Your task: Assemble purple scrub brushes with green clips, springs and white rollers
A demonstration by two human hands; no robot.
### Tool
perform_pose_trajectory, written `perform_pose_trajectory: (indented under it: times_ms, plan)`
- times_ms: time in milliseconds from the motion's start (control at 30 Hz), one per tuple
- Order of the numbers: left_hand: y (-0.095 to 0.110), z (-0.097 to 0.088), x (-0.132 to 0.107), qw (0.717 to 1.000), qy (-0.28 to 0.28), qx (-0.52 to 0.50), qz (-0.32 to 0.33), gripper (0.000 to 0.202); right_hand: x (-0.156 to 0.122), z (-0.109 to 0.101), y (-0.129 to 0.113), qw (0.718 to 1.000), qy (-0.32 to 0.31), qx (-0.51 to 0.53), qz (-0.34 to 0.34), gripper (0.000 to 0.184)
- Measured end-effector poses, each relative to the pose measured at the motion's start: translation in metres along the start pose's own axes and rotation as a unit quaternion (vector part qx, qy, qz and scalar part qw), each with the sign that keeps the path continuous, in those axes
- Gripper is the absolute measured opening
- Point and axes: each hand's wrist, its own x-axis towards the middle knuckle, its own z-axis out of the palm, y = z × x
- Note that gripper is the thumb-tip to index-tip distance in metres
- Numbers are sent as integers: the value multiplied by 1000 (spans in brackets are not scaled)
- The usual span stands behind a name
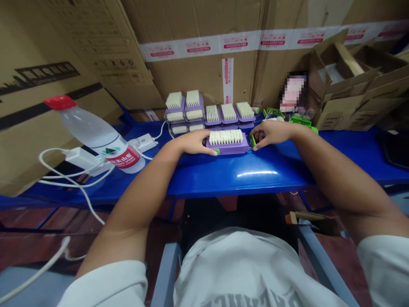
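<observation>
A purple brush (227,142) with cream bristles lies bristles-up on the blue table (223,175) in front of me. My left hand (193,141) is closed around its left end, by a small green tab. My right hand (270,133) is closed at its right end, where its fingers pinch a small green part (252,141) against the brush. Behind the brush stand rows of matching purple brushes (207,113), some stacked two high.
A plastic water bottle (96,134) with a red cap leans at the left, over white chargers and cables (79,160). Green parts (300,121) lie at the back right. Cardboard boxes (348,81) wall the back and both sides.
</observation>
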Motion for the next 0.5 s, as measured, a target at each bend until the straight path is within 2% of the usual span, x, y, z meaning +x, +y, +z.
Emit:
perform_pose_trajectory:
  times_ms: [233, 500]
  plan:
    - [-1, 0, 1, 1000, 2, -3, 0, 95, 0, 1, -1, 1000, 3, -3, 8, 81]
    - [-2, 1, 1, 1000, 4, -12, 4, 95, 2, 2, 1, 1000, 7, 1, 4, 76]
